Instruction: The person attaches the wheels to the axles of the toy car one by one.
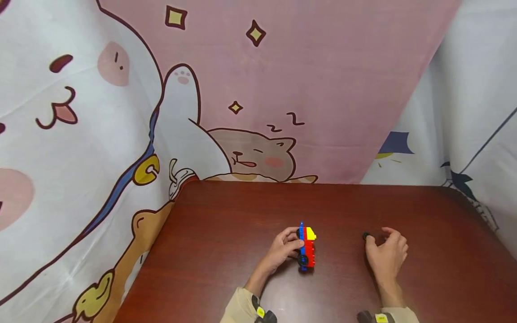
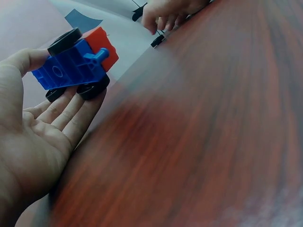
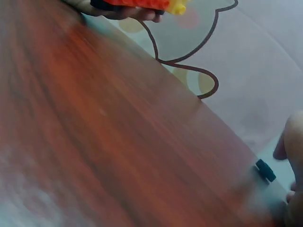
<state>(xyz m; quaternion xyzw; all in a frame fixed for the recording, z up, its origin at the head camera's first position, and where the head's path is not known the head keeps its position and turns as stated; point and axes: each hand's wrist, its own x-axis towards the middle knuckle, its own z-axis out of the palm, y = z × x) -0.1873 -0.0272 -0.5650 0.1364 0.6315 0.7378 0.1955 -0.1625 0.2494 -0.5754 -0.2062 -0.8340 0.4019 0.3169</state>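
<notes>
Car (image 1: 309,255): I am gripping it with the left hand (image 1: 280,250), above the table (image 1: 226,233). Dark piece (image 1: 366,235) (a wheel, possibly): lying to the car's right; I am bringing no grip to bear there, the right hand (image 1: 386,258) hovering beside it, fingers loose. Hazards: a clumsy nudge could be sending the piece rolling; a slackening grip, dropping the car. Surface: brown wood, shining below the car. Room: cat-printed cloth (image 1: 323,89), hanging beyond the car.

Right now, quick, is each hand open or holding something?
Left hand: holding the toy vehicle.
Right hand: open, holding nothing, near the small black piece.
</notes>
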